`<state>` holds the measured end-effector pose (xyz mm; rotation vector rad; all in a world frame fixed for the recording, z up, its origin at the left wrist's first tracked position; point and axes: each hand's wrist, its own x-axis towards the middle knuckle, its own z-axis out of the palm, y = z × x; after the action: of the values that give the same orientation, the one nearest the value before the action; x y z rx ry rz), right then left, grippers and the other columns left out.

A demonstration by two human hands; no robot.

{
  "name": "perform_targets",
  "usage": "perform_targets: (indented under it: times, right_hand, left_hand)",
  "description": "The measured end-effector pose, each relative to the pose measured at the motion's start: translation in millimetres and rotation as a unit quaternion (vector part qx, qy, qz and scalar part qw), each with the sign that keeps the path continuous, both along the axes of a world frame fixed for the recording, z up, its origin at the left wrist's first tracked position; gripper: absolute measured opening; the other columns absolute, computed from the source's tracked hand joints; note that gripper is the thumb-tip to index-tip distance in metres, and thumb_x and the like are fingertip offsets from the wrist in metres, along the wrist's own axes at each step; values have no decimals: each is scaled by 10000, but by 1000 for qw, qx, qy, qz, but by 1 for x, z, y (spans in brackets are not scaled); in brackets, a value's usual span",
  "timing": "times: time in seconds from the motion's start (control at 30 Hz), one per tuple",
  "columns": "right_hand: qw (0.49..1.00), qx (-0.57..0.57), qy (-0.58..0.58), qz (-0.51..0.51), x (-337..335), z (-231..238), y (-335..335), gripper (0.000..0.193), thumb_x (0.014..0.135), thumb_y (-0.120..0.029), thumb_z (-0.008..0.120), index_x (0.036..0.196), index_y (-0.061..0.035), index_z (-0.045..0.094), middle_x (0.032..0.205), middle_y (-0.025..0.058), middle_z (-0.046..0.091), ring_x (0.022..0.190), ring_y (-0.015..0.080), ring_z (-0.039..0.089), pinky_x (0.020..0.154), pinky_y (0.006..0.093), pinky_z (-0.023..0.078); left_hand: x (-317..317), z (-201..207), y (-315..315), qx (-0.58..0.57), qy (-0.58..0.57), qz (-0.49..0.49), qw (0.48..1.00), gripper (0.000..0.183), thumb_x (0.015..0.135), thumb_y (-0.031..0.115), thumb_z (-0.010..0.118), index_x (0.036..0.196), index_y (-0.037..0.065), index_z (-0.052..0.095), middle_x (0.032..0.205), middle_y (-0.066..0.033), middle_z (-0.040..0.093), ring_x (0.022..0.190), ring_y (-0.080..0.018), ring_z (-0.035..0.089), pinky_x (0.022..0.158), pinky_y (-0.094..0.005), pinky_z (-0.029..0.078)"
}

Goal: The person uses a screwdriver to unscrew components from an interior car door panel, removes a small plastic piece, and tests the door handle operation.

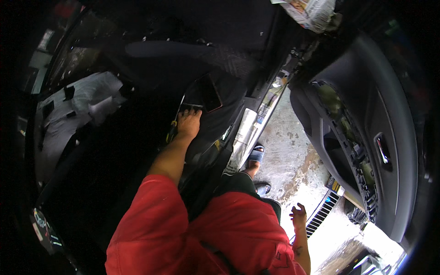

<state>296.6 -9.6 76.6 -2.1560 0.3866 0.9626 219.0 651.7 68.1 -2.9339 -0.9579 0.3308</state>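
Note:
My left hand [190,123] is stretched forward onto a dark surface inside a car, its fingers apart at a thin pale edge. Whether they touch anything beneath them is hard to make out in the shadow. Just beyond the fingertips lies a flat dark phone-like slab [211,93]. Beside the wrist, on its left, is a tool with yellow-and-black handles [172,131], partly in darkness. My right hand [299,216] hangs low outside the car, over the floor, with loosely bent, separated fingers and nothing in it.
A car door [385,123] stands open on the right, its inner panel partly uncovered. Newspaper [245,133] covers the sill. A black slotted grille [322,213] and a carton [334,184] are on the worn concrete floor [288,151]. Pale sheeting [78,110] lies at far left.

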Motion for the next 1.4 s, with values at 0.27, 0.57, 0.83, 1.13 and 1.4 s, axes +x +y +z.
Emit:
perform_targets:
  times: [0.27, 0.57, 0.83, 1.13, 1.4]
  right_hand:
    - [1000, -24, 2, -5, -32, -11, -21, 497, 956, -272, 698, 1390, -81, 548, 964, 153, 733, 718, 187, 700, 567, 317, 523]
    - [991, -17, -129, 21, -14, 33, -24, 433, 933, -297, 706, 1291, -69, 619, 984, 161, 751, 873, 305, 743, 781, 404, 567]
    - [969, 150, -179, 79, 36, 83, 25, 387, 965, -100, 615, 1346, -41, 574, 976, 144, 718, 826, 216, 692, 763, 349, 552]
    - [982, -17, -118, 148, 1, 24, -25, 405, 938, -202, 689, 1296, -30, 610, 905, 155, 725, 758, 235, 689, 713, 373, 542]
    - [987, -36, -115, 103, -4, 21, 33, 402, 936, -221, 700, 1289, -49, 616, 948, 167, 736, 818, 264, 717, 740, 385, 556]
  left_hand:
    - [29, 61, -33, -127, -19, 135, 982, 269, 983, 225, 587, 1194, 74, 659, 1265, -182, 635, 1199, -363, 596, 995, -473, 488]
    - [46, 35, -78, -225, -473, 267, 809, 219, 986, 237, 652, 1046, 54, 758, 1004, -102, 749, 932, -230, 694, 855, -322, 528]
    - [41, 28, -171, -317, -407, 285, 808, 119, 843, 164, 788, 899, 67, 747, 838, -70, 747, 826, -196, 715, 774, -324, 550]
    - [-67, 1, -3, -111, -304, 368, 871, 104, 892, 147, 708, 934, 53, 726, 1001, -148, 740, 941, -300, 726, 812, -392, 557]
    - [-25, -30, 53, -164, -157, 284, 932, 158, 893, 33, 660, 1039, 87, 689, 1063, -103, 724, 1037, -260, 696, 905, -382, 544]
